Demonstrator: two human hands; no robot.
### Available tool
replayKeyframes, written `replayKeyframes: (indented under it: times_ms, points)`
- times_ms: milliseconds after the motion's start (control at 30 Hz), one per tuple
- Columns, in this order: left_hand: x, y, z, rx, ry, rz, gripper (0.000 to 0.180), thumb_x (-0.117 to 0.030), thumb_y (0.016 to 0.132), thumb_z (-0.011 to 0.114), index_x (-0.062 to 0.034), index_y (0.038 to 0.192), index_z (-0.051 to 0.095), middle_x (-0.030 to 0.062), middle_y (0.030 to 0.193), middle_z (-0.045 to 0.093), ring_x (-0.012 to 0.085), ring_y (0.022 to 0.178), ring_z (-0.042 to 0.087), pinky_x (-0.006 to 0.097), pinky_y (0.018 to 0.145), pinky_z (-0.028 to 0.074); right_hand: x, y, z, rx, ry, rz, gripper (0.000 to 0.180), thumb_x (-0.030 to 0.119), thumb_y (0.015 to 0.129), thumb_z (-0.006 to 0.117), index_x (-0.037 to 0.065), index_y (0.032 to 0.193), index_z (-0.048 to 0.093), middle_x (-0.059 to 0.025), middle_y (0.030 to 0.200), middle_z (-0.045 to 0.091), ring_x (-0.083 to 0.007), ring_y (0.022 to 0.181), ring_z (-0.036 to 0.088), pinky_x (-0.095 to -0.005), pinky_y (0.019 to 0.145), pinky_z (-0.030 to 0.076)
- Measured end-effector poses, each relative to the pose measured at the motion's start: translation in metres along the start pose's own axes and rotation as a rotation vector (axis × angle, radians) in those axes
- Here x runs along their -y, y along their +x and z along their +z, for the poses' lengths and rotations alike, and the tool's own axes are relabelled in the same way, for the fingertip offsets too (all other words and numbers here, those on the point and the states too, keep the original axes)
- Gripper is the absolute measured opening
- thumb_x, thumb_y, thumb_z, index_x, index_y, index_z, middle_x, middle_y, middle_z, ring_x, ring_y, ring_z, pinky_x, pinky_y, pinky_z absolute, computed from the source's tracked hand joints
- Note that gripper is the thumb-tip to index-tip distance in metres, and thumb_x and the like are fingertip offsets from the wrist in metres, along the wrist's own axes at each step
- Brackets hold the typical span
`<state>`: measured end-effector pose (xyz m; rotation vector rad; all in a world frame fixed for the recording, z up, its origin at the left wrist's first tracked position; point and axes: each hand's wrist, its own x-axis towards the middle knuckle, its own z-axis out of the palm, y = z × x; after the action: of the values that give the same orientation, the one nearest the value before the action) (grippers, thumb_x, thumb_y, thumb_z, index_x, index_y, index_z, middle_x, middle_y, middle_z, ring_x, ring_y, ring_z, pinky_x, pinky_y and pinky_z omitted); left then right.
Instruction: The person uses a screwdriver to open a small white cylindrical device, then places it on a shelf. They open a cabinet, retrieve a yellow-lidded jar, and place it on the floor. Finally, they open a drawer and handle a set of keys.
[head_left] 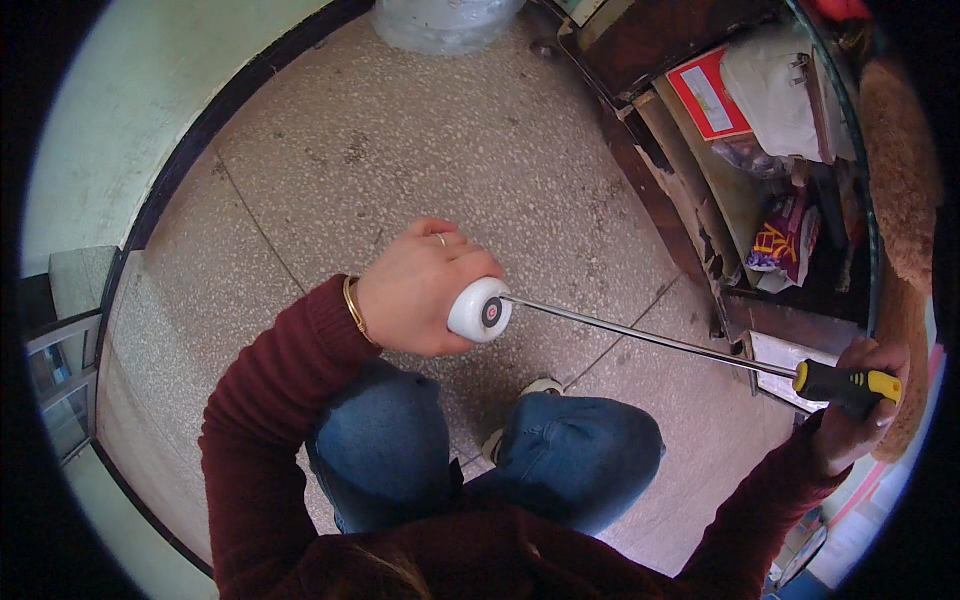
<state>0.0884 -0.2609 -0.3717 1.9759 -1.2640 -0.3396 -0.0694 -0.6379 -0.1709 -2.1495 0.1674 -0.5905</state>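
Observation:
A smooth, rounded white piece [465,312] is wrapped in the fingers of my left hand [418,288]. Its end carries a dark disc with a small reddish ring; I cannot make out its kind, and the hand covers the rest. My right hand [845,438], far off to the right, grips the black and yellow handle of a long screwdriver [650,336]. The metal shaft runs left across the view, slanting slightly upward. Its tip meets the dark disc's edge, though whether it goes in or only touches cannot be seen.
Below the hands are my bent knees in jeans [570,460], over a speckled stone floor [400,130]. A worn wooden shelf unit [690,200] on the right holds a red box [708,95] and packets. Beside it hangs brown plush [898,170]. Clear plastic wrapping [445,22] stands at the far end.

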Motion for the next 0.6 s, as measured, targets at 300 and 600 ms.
replayKeyframes:
  times_ms: [300, 600]
  points:
    - [0.003, -0.004, -0.001, 0.253, -0.248, 0.036, 0.049, -0.024, 0.056, 0.080, -0.0115, 0.099, 0.061, 0.0092, 0.090, 0.067, 0.0322, 0.084, 0.066, 0.043, 0.081, 0.051, -0.018, 0.040, -0.041, 0.687, 0.242, -0.434, 0.066, 0.042, 0.066, 0.089, 0.006, 0.107, 0.053, -0.0072, 0.079, 0.054, -0.0170, 0.067, 0.050, -0.0305, 0.059, 0.035]
    - [0.009, -0.005, 0.004, 0.270, -0.367, -0.016, 0.045, -0.023, 0.053, 0.079, -0.0122, 0.093, 0.061, 0.0101, 0.080, 0.066, 0.0343, 0.079, 0.066, 0.043, 0.074, 0.052, 0.007, 0.026, -0.024, 0.530, -0.178, -0.256, 0.052, 0.045, 0.081, 0.072, 0.003, 0.107, 0.057, -0.0121, 0.092, 0.059, -0.0200, 0.078, 0.055, -0.0318, 0.067, 0.041]
